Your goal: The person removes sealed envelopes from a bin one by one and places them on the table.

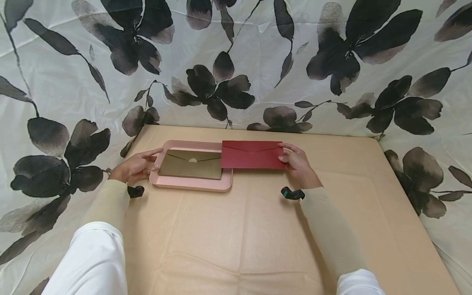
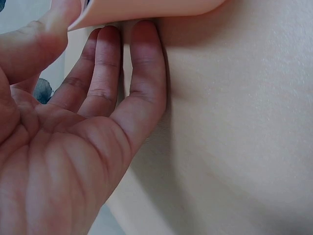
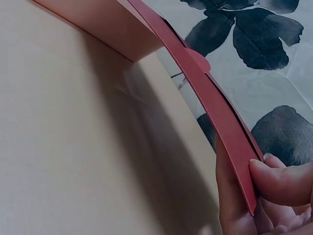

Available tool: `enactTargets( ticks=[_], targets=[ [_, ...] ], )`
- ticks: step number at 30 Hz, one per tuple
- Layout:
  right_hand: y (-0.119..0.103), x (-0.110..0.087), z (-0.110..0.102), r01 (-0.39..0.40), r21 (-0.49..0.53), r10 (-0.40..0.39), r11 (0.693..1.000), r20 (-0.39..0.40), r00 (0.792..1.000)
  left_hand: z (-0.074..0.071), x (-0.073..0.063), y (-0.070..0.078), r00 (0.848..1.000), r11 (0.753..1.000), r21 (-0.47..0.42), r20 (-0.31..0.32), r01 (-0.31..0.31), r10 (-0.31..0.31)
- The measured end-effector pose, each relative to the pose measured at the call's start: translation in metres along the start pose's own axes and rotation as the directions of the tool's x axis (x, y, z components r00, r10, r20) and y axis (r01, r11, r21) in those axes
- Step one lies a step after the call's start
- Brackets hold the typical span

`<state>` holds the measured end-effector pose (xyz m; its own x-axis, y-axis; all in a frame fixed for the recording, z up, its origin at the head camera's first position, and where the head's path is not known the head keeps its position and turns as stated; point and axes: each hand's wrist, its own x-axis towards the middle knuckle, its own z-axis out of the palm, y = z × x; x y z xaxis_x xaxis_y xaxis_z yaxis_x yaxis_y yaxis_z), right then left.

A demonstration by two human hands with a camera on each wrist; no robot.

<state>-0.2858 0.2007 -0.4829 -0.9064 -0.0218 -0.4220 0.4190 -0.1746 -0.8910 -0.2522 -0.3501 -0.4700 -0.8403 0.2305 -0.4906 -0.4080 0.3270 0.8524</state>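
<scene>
A pink tray [image 1: 189, 185] lies on the table with a gold-brown envelope [image 1: 189, 167] inside it. At the tray's left end my left hand [image 1: 134, 166] holds the rim; the left wrist view shows the thumb [image 2: 41, 46] at the upper edge and the fingertips against the outer side. My right hand [image 1: 298, 164] pinches the right end of a red envelope [image 1: 252, 155] between thumb and fingers. The red envelope's left end overlaps the tray's right part, and its far end reaches the tray in the right wrist view. A shadow beneath shows it raised off the table.
A tan cover [image 1: 221, 229] spreads over the table, with light creases. Behind and beside the table hangs white cloth [image 1: 265, 61] with dark flowers. Each wrist wears a black band, one of them the right band [image 1: 292, 194].
</scene>
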Motion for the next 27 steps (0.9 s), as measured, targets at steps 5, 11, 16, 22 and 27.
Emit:
enactTargets(
  ticks=[5,11,16,22,27],
  targets=[
    [-0.002,0.0,-0.005,0.0,0.009,0.0,1.0,0.007,1.0,0.0,0.0,-0.001,1.0,1.0,0.01,-0.004,0.002,-0.002],
    [-0.006,-0.003,-0.01,-0.011,0.008,0.011,1.0,0.006,1.0,0.002,-0.001,0.002,1.0,1.0,0.012,-0.007,0.005,-0.005],
    [-0.006,-0.001,-0.013,0.001,-0.023,-0.001,1.0,-0.005,1.0,0.001,0.0,0.002,1.0,1.0,0.009,-0.009,0.002,-0.002],
    [-0.006,0.001,-0.018,0.006,-0.014,-0.006,1.0,0.005,1.0,0.0,0.002,0.0,1.0,1.0,0.006,-0.002,-0.003,0.003],
    [-0.007,0.003,-0.022,0.011,-0.022,-0.011,1.0,0.005,1.0,-0.001,0.002,0.0,1.0,1.0,0.027,-0.002,-0.01,0.01]
  ],
)
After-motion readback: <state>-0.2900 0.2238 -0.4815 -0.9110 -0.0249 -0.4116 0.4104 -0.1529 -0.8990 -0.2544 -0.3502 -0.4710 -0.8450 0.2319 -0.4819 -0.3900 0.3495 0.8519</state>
